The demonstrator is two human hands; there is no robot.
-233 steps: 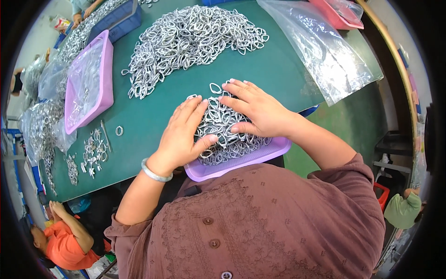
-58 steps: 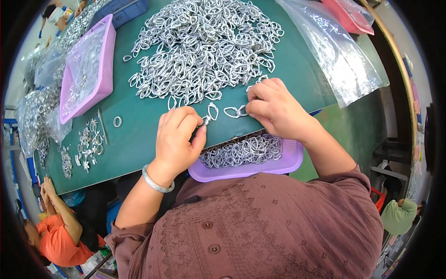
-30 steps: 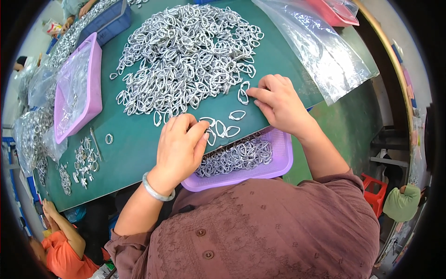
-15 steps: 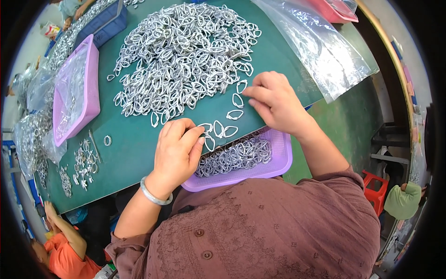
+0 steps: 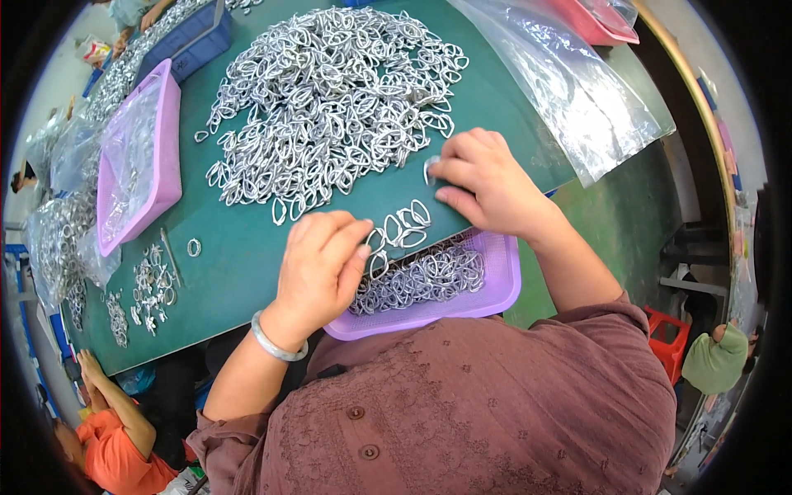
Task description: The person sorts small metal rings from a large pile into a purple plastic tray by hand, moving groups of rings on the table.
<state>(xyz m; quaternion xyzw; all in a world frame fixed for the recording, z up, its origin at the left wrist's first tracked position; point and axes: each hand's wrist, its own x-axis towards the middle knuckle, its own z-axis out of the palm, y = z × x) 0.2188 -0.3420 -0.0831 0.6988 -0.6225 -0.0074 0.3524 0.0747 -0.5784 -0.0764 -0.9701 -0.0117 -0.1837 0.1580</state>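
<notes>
At the table's near edge, my left hand (image 5: 318, 260) is closed, thumb and fingertips pinching at the side of a silver oval ring (image 5: 376, 240). Several more silver oval rings (image 5: 412, 238) lie bunched beside those fingertips, some at the edge above a purple basket (image 5: 503, 285). My right hand (image 5: 488, 181) is closed with a blurred silver oval ring (image 5: 429, 171) at its fingertips. Beyond both hands spreads a large heap of the same rings (image 5: 330, 107). Many silver rings (image 5: 429, 279) also fill part of the purple basket, below the table edge.
A pink-purple tray (image 5: 169, 140) with clear plastic stands left, a blue bin (image 5: 190, 48) behind it. Small silver pieces (image 5: 153, 285) and a single ring (image 5: 194, 247) lie on the green table (image 5: 231, 305). A clear plastic sheet (image 5: 577, 99) hangs over the right edge. A person in orange (image 5: 124, 454) sits lower left.
My right hand has drawn loose rings toward the near-edge group and now has another at its fingertips. My left hand has shifted slightly right with its rings, toward the basket.
</notes>
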